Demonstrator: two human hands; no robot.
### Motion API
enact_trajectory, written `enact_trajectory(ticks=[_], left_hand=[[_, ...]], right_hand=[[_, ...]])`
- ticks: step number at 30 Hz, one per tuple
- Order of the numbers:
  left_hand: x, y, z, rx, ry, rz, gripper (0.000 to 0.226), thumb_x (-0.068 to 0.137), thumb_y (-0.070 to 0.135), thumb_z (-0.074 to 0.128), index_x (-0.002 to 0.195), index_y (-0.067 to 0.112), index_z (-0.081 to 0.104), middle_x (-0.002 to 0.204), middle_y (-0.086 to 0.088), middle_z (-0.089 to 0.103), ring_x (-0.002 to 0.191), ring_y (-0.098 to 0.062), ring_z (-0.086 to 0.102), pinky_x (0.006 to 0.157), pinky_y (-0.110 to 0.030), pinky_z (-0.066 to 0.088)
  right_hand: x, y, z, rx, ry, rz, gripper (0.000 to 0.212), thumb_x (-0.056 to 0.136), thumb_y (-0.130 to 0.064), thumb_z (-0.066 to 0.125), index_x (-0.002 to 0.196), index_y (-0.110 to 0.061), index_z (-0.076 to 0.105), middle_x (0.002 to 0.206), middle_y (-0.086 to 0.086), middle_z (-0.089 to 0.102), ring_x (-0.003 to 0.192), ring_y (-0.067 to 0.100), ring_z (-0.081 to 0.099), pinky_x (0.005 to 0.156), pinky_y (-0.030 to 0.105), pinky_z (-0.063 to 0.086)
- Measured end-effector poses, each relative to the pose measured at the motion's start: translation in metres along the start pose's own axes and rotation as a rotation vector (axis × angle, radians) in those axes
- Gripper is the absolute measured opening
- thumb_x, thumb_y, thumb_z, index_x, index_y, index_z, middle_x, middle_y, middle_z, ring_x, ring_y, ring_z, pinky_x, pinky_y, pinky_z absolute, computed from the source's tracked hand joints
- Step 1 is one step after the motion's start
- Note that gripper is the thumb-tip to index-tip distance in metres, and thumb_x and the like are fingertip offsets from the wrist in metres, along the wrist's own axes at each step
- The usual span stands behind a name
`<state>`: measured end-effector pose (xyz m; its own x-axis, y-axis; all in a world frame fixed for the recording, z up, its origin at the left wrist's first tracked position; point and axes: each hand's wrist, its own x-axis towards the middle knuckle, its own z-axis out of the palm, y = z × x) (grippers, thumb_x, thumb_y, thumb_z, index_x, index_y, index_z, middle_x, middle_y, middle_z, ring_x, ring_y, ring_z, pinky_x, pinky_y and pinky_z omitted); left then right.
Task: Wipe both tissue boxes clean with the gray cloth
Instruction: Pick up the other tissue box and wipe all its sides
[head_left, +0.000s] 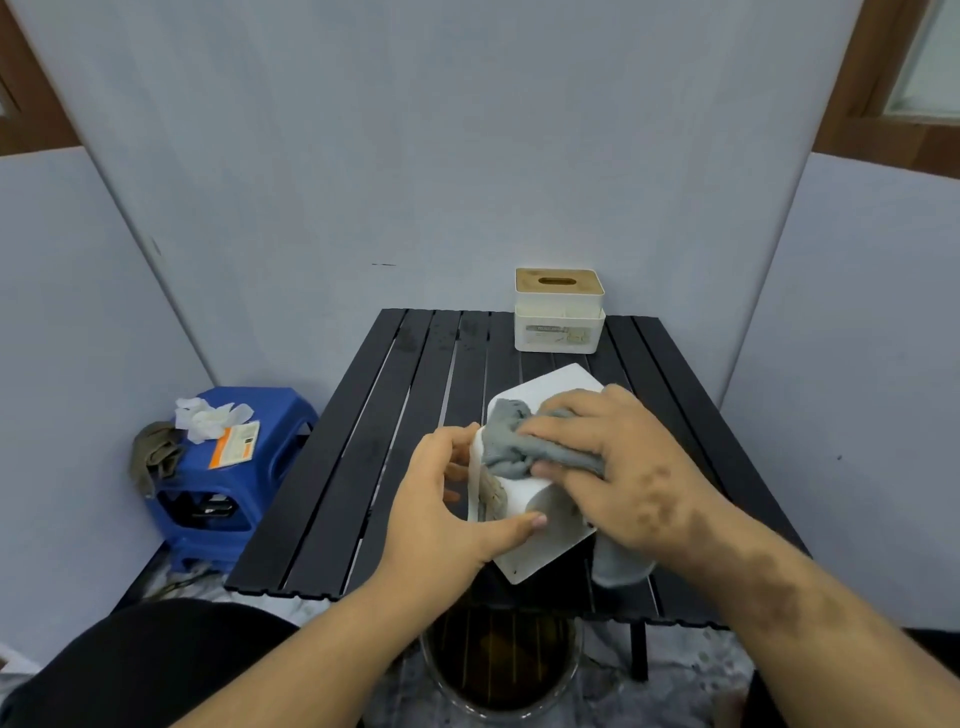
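Observation:
A white tissue box (540, 540) lies tilted on its side near the front of the black slatted table (363, 441). My left hand (447, 499) grips its left end, thumb along the near face. My right hand (618, 462) presses a bunched gray cloth (511, 441) onto the box's upper face; a tail of the cloth hangs down below my right wrist. A second white tissue box (559, 322) with a wooden lid stands upright at the table's far edge, untouched.
A blue plastic stool (280, 415) stands left of the table with white gloves, an orange-and-white packet and a drab rag on it. A round bin (498, 670) sits under the table's front edge. Grey walls close in on three sides.

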<state>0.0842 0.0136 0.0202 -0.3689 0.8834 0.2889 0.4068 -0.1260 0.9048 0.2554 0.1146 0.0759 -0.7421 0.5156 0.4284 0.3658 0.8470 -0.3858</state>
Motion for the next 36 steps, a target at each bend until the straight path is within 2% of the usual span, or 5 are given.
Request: enact_trajectory(ticks=[8, 14, 18, 27, 36], left_hand=[[-0.001, 0.0, -0.003, 0.009, -0.013, -0.062, 0.075, 0.052, 0.037, 0.1, 0.114, 0.043, 0.06, 0.117, 0.019, 0.064, 0.106, 0.002, 0.059, 0.082, -0.016, 0.043], [0.001, 0.002, -0.003, -0.02, 0.001, -0.094, 0.073, 0.052, 0.026, 0.103, 0.112, 0.034, 0.062, 0.108, 0.018, 0.069, 0.098, 0.001, 0.064, 0.077, -0.009, 0.047], [0.002, 0.003, -0.006, -0.026, 0.002, -0.12, 0.073, 0.051, 0.024, 0.103, 0.109, 0.041, 0.063, 0.109, 0.026, 0.068, 0.1, 0.001, 0.064, 0.081, -0.02, 0.047], [0.008, 0.003, -0.023, 0.084, -0.079, -0.103, 0.071, 0.061, 0.029, 0.098, 0.115, 0.051, 0.058, 0.117, 0.03, 0.064, 0.109, 0.005, 0.061, 0.099, -0.038, 0.049], [0.038, 0.061, -0.029, 0.622, -0.405, -0.036, 0.128, 0.063, 0.067, 0.086, 0.161, 0.033, 0.012, 0.165, 0.014, 0.022, 0.152, -0.016, 0.022, 0.125, -0.052, 0.02]], right_hand=[[0.007, 0.055, -0.021, -0.032, 0.15, 0.341, 0.03, 0.088, -0.023, 0.071, 0.114, -0.037, 0.071, 0.116, -0.012, 0.065, 0.105, 0.023, 0.054, 0.101, 0.034, 0.041], [0.017, -0.014, 0.008, -0.072, 0.004, 0.02, 0.025, 0.09, -0.03, 0.059, 0.111, -0.037, 0.07, 0.102, -0.017, 0.064, 0.09, 0.02, 0.044, 0.081, 0.029, 0.037], [0.026, 0.03, -0.006, -0.148, 0.09, 0.206, 0.026, 0.092, -0.035, 0.063, 0.116, -0.042, 0.068, 0.11, -0.019, 0.064, 0.098, 0.018, 0.052, 0.088, 0.032, 0.042], [-0.017, 0.077, -0.027, 0.22, 0.254, 0.583, 0.01, 0.089, -0.017, 0.072, 0.096, -0.024, 0.075, 0.057, -0.014, 0.068, 0.061, 0.004, 0.065, 0.064, 0.022, 0.051], [-0.035, 0.06, -0.049, 0.411, 0.251, 0.573, 0.011, 0.083, -0.022, 0.078, 0.088, -0.031, 0.076, 0.073, -0.012, 0.073, 0.072, -0.001, 0.067, 0.058, 0.007, 0.047]])
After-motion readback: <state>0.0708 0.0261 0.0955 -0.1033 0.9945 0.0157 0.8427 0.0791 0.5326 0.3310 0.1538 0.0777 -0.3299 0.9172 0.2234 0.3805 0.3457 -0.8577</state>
